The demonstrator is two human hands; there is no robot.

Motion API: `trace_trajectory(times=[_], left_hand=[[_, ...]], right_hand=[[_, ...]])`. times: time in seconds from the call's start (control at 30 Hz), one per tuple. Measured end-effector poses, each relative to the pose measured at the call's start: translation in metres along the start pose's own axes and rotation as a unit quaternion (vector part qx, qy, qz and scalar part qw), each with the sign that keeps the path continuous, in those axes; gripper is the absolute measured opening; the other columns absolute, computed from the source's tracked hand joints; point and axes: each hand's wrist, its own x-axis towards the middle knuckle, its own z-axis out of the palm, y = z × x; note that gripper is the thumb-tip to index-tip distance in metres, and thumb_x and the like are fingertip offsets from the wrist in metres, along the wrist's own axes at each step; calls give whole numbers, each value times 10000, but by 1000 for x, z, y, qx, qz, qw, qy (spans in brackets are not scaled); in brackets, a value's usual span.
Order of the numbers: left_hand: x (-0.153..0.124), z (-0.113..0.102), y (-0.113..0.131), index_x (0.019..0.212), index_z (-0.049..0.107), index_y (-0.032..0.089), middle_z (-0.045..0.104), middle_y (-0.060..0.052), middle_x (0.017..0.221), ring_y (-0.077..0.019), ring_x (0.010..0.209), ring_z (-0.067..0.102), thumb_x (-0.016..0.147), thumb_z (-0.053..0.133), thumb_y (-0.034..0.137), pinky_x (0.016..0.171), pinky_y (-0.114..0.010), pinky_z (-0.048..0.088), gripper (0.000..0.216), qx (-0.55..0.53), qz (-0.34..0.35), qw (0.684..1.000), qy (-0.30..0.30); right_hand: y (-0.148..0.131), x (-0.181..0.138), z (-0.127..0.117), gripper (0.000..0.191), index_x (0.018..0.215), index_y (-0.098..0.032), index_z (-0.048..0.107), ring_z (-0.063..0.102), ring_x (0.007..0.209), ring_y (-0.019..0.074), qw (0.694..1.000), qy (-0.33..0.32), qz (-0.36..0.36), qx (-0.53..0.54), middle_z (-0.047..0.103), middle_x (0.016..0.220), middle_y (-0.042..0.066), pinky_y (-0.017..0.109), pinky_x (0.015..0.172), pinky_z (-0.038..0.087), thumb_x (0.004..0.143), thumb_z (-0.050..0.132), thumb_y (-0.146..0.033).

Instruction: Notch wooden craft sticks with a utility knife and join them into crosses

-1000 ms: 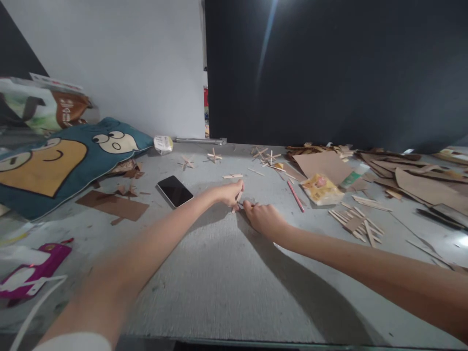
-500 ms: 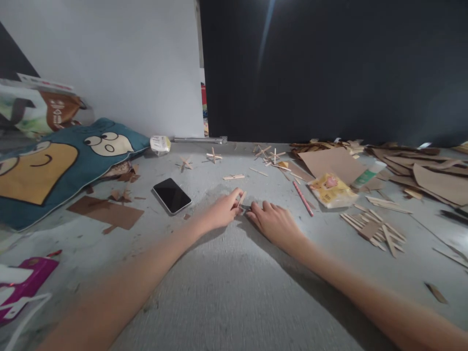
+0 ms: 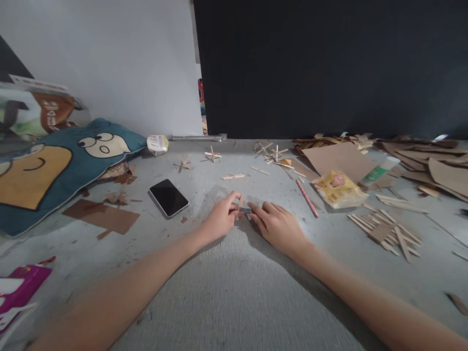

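Observation:
My left hand (image 3: pixel 220 217) is closed in a pinch on a short wooden craft stick (image 3: pixel 241 200), which stands nearly upright. Just to its right, my right hand (image 3: pixel 277 225) grips a small thin grey piece (image 3: pixel 247 210) that looks like a blade; the fingers cover most of it. Its tip meets or nearly meets the stick's lower end. Beyond both hands lie a flat pair of sticks (image 3: pixel 233 176) and a crossed-stick piece (image 3: pixel 212 154) on the grey table (image 3: pixel 204 292).
A phone (image 3: pixel 168 197) lies left of my hands. To the right are a red pencil (image 3: pixel 307 198), a yellow tissue pack (image 3: pixel 339 189), a glue tube (image 3: pixel 380 171) and loose craft sticks (image 3: pixel 399 239). A cushion (image 3: pixel 73 165), brown cardboard (image 3: pixel 106 214) and a purple glue gun (image 3: pixel 24 287) occupy the left.
The view has shifted slightly to the right. My two hands stay close together, still on the stick and the grey piece; the right fingers have shifted a little.

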Motion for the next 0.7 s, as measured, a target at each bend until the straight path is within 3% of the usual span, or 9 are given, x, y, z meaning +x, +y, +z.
trace_trajectory(times=[0.37,0.5,0.6,0.7], left_hand=[[4,1,-3,1054,491,215,683,19,672,-120,567,572,876,532,154,573,-220,413,193,-39,-15,999,21],[1,-3,-5,1035,470,218,644,39,641,-108,511,509,868,530,147,540,-228,383,192,-86,-33,994,65],[0,-5,-5,1073,474,209,683,13,691,-110,531,540,887,585,215,559,-236,420,217,-120,-60,990,46],[0,-3,-2,1153,491,199,713,-8,738,-109,540,556,892,642,292,564,-241,448,315,-149,-63,987,21]], right_hand=[[4,6,1,392,1297,-216,681,619,764,205,999,-9,25,-30,672,898,94,308,717,392,1085,387,-364],[22,4,-3,405,1245,-193,716,636,768,235,993,-36,97,-60,678,858,113,315,682,386,1074,387,-356],[30,2,-8,456,1290,-178,681,647,768,217,991,6,132,-22,689,892,106,296,647,389,1085,320,-368],[24,1,-9,485,1259,-175,683,661,772,200,991,42,109,63,700,920,94,284,655,416,1091,287,-400]])
